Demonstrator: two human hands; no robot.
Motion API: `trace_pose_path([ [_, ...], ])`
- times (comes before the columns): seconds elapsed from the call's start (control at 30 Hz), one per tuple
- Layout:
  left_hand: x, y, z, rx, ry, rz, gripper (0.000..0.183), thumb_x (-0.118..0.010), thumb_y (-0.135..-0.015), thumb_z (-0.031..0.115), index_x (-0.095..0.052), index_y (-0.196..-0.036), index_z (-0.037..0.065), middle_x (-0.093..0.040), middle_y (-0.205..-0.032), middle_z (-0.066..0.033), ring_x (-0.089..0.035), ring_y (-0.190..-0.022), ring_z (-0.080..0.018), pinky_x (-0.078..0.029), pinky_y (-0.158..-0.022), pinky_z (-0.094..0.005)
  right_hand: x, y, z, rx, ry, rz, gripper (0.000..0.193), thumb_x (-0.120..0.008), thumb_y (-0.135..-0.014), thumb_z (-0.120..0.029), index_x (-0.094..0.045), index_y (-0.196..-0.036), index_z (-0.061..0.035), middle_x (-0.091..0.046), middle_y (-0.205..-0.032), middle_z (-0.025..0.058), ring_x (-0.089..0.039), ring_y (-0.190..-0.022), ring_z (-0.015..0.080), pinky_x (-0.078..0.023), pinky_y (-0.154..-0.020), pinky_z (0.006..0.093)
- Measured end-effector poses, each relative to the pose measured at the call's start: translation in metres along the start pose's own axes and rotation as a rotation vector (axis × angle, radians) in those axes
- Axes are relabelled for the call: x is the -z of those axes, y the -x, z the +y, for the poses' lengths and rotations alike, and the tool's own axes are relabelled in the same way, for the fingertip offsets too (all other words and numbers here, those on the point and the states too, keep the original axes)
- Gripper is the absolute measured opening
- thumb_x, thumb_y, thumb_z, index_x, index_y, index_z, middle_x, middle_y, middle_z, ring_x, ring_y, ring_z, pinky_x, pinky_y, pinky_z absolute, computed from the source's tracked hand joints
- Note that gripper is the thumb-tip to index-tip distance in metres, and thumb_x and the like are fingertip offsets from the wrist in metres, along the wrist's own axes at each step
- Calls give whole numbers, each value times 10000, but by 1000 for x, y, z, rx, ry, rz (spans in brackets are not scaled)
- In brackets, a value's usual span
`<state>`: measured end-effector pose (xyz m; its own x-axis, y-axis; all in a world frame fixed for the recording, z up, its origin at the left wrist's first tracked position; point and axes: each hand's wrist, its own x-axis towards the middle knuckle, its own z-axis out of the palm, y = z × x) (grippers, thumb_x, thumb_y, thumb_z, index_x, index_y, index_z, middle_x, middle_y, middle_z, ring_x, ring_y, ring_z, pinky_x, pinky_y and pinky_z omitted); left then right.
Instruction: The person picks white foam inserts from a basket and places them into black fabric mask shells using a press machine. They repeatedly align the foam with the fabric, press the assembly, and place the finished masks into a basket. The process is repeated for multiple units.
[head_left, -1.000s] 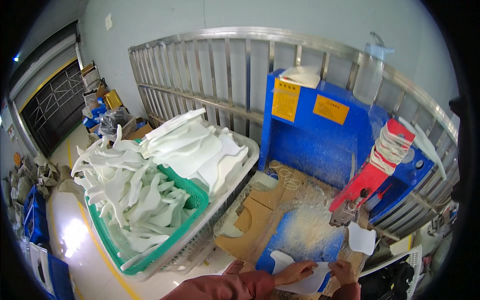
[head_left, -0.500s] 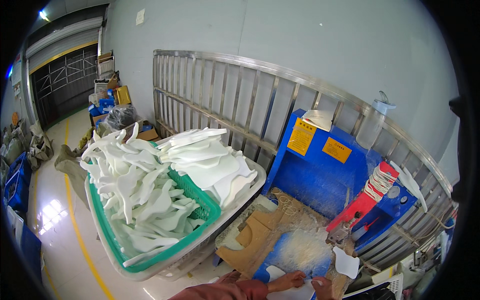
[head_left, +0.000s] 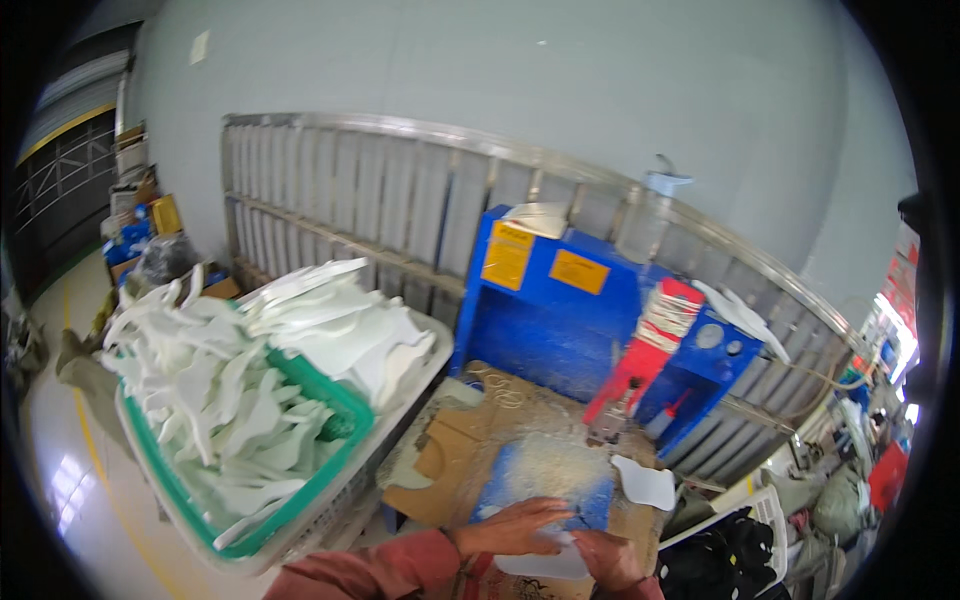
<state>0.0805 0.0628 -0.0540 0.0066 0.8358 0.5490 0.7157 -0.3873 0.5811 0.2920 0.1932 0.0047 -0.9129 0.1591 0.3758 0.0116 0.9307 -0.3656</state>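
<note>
The white sheet [head_left: 548,566] is near six o'clock in my view. My left hand [head_left: 512,528] is open, its fingers stretched, at the sheet's eleven o'clock. My right hand [head_left: 610,558] is at its three o'clock edge; whether it grips, I cannot tell.

Basket [head_left: 311,490] at left, railing [head_left: 500,147] behind machine [head_left: 545,335] right of centre, flat piece [head_left: 545,567] bottom centre, crate [head_left: 772,520] lower right
</note>
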Motion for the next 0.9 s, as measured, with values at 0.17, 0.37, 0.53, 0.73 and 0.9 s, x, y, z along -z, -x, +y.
trace_pose_path([
  [0.17, 45, -9, 12, 233, 208, -505, 526, -631, -926, 450, -602, -1285, 67, -690, -1022, -225, -662, -974, -372, -505, -845, -422, 31, -28, -42, 135, -176, 76, 227, -663, -909, -68, -692, -1133, -77, -726, -987, 108, -721, -821, 279, -583, -674, 355],
  [0.37, 72, -22, 14, 320, 161, -772, 498, -631, -920, 486, -696, -1069, 15, -707, -811, -177, -681, -749, -311, -496, -687, -428, 38, -31, -46, -17, -208, 26, 247, -679, -910, -87, -687, -1156, -99, -725, -1015, 120, -721, -851, 294, -583, -695, 350],
  [0.53, 106, -5, 3, 441, 339, -581, 417, -628, -950, 388, -676, -1136, 18, -704, -928, -123, -649, -833, -220, -492, -740, -364, 29, -28, -36, -108, -238, 67, 268, -690, -901, -84, -681, -1169, -94, -721, -1026, 137, -716, -878, 299, -576, -742, 351],
  [0.73, 189, 16, 7, 634, 229, -729, 401, -663, -945, 325, -659, -1219, 33, -709, -1047, -82, -643, -936, -176, -492, -850, -313, 15, -33, -23, -329, -546, 187, 331, -691, -896, -90, -641, -1218, -31, -720, -1027, 139, -694, -929, 218, -549, -793, 336],
  [0.9, 247, 33, 34, 693, 230, -242, 367, -697, -926, 326, -699, -1174, 56, -732, -988, -59, -654, -893, -128, -511, -804, -264, -1, -65, -15, -294, -1047, 206, 640, -618, -920, -2, -330, -1492, -1, -611, -1233, 209, -640, -1051, 238, -537, -850, 334],
])
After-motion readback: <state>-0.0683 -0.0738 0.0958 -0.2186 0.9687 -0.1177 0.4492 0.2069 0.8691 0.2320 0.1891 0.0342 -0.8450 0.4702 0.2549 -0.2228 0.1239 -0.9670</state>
